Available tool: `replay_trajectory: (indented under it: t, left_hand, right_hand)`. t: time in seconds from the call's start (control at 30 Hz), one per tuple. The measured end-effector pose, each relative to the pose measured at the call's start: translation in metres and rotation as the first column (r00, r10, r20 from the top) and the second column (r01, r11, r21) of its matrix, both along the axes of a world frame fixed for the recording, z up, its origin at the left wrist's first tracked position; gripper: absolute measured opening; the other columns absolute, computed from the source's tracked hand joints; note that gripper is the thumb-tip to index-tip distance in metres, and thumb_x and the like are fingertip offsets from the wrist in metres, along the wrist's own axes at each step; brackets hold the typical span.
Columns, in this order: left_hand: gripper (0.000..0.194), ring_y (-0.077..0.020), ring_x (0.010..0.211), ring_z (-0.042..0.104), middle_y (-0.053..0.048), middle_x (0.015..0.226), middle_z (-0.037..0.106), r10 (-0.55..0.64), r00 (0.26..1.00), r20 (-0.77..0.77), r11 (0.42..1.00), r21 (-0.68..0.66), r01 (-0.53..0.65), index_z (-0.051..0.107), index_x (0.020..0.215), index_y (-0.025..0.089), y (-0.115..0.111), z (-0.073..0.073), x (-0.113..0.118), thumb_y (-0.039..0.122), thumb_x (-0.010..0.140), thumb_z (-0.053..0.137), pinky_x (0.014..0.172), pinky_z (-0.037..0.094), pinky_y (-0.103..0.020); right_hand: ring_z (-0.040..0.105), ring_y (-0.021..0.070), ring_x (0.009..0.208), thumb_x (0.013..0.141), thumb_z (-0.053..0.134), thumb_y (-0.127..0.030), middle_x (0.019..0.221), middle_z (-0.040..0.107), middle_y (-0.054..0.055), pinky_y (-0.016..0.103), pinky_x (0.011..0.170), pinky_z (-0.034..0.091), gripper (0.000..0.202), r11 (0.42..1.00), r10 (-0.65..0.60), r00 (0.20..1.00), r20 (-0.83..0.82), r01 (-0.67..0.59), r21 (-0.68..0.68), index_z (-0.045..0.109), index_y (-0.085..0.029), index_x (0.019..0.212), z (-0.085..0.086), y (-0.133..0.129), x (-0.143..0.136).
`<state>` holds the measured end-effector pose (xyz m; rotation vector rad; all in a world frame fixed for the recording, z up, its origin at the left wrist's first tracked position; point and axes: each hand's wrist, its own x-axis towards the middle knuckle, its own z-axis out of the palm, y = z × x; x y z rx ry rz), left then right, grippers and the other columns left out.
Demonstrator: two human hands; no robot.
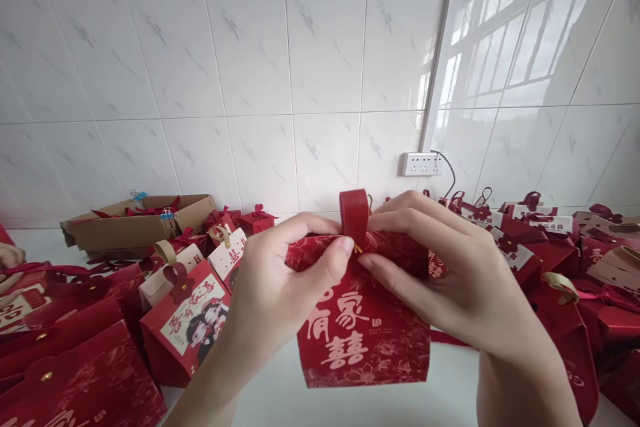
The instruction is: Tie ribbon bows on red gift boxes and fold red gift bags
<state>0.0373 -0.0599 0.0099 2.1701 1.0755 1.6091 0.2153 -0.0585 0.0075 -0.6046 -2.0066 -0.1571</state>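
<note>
A red gift box (400, 353) with pale printed characters and flower patterns is held up in front of me. A red strap handle (354, 208) loops above its top edge, with a bit of gold cord (358, 249) below the loop. My left hand (300, 267) pinches the top of the box left of the strap, thumb in front and fingers behind. From the right, my right hand (435, 260) grips the same top edge, its thumb near the gold cord. Fingertips behind the box are hidden.
Several red gift boxes (193, 320) crowd the left side, and more gift boxes (555, 247) the right. A cardboard box (100, 235) with red ribbons stands at the back left. Another person's hand (11, 259) shows at the left edge. A power strip (423, 164) is on the tiled wall.
</note>
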Motion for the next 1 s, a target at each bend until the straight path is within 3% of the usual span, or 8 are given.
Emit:
replay_trajectory:
  t: [0.2,0.5,0.73,0.9,1.0]
  left_hand:
    - [0.011,-0.0120,0.072,0.065,0.004,0.078,0.070,-0.034,0.999,-0.030,0.999,-0.017,0.033,0.066,0.078,0.022,0.001,0.000,-0.002,0.027,0.084,0.058,0.062,0.053,-0.018]
    - [0.013,-0.0068,0.060,0.059,0.006,0.069,0.065,-0.046,0.998,-0.040,0.999,0.026,0.047,0.065,0.075,0.021,0.002,0.000,-0.002,0.026,0.085,0.059,0.054,0.048,-0.013]
    - [0.008,-0.0095,0.076,0.065,0.005,0.079,0.069,-0.085,0.996,0.010,0.993,0.083,0.084,0.065,0.082,0.023,0.005,-0.006,-0.002,0.027,0.086,0.059,0.061,0.052,-0.014]
    - [0.006,-0.0079,0.069,0.064,0.006,0.077,0.069,-0.031,0.999,0.025,0.988,0.150,0.027,0.064,0.082,0.024,0.005,-0.006,0.000,0.024,0.085,0.059,0.058,0.051,-0.013]
    - [0.007,-0.0081,0.066,0.063,0.006,0.077,0.069,0.033,0.999,0.015,0.984,0.175,-0.035,0.064,0.081,0.023,0.003,-0.007,0.001,0.022,0.085,0.059,0.054,0.050,-0.014]
  right_hand:
    - [0.061,0.0151,0.073,0.085,0.060,-0.016,0.087,0.061,0.005,0.027,0.060,0.050,0.012,0.996,-0.023,0.999,-0.029,0.025,0.083,0.058,-0.021,0.095,-0.003,0.001,-0.002]
    - [0.062,0.0134,0.072,0.086,0.060,-0.016,0.085,0.061,0.006,0.024,0.058,0.051,0.010,0.978,-0.081,0.997,-0.001,0.079,0.193,0.060,-0.017,0.095,-0.004,0.004,-0.003]
    - [0.064,0.0154,0.074,0.081,0.066,-0.021,0.089,0.061,0.005,0.024,0.053,0.052,0.021,0.947,-0.151,0.981,-0.124,0.179,0.265,0.057,-0.019,0.100,-0.004,0.006,-0.005]
    - [0.063,0.0207,0.087,0.079,0.066,-0.014,0.095,0.060,0.008,0.033,0.068,0.056,0.010,0.856,-0.256,0.959,-0.120,0.283,0.432,0.060,-0.020,0.083,-0.005,0.002,-0.011]
    - [0.063,0.0196,0.086,0.080,0.065,-0.011,0.092,0.062,0.008,0.038,0.081,0.055,0.009,0.838,-0.270,0.959,-0.087,0.279,0.468,0.062,-0.019,0.082,-0.004,-0.001,-0.015]
